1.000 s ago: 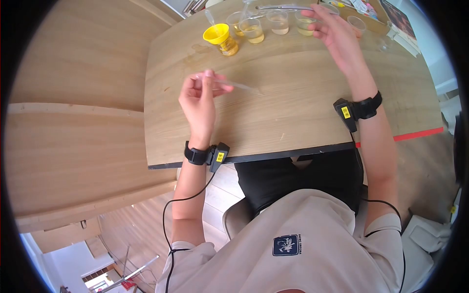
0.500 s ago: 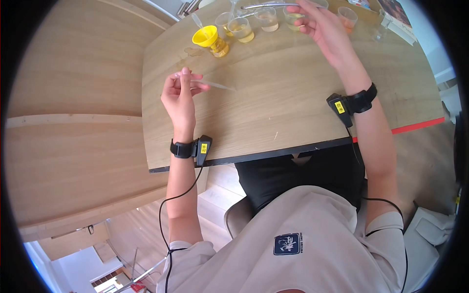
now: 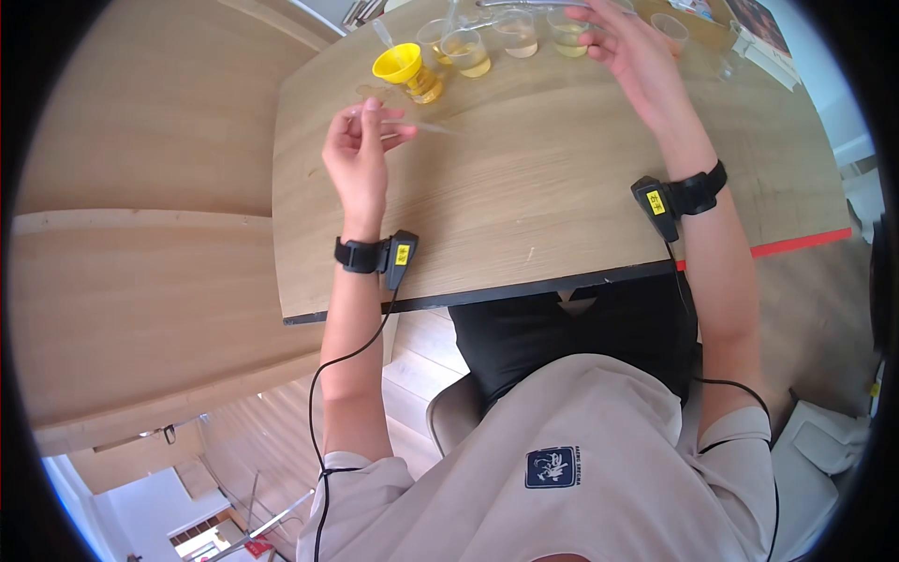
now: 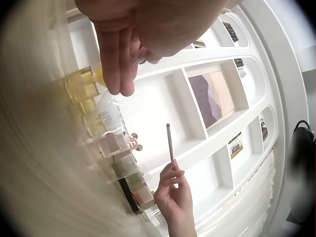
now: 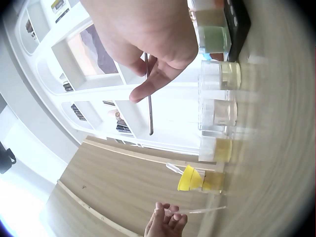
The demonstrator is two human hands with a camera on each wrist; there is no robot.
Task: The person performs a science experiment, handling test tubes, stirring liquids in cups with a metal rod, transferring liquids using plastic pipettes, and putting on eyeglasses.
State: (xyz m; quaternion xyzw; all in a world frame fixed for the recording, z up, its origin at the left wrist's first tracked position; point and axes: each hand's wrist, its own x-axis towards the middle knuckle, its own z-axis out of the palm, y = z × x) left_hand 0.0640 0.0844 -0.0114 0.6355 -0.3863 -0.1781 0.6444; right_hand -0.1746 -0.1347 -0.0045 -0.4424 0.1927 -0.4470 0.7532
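Note:
My left hand (image 3: 360,164) pinches a clear plastic dropper (image 3: 426,125) between thumb and fingers, its thin tip pointing right over the table. Just beyond that hand, a yellow funnel (image 3: 397,62) sits on a small bottle of amber liquid (image 3: 427,91). A second dropper (image 3: 382,34) leans in the funnel. My right hand (image 3: 641,80) is raised by the row of cups and holds a slim metal rod (image 5: 150,116) between thumb and fingers. In the left wrist view the rod (image 4: 170,140) sticks up, apart from the cups.
Clear plastic cups of pale liquid stand along the far side, among them a yellowish one (image 3: 466,58), a nearly colourless one (image 3: 517,37) and a greenish one (image 3: 568,39). A wet patch (image 3: 370,92) lies by the bottle. A wooden panel (image 3: 150,122) borders the table's left.
My left hand, with the dropper, has moved away from my body, nearer to the funnel and bottle. The right hand stays almost in place with the rod.

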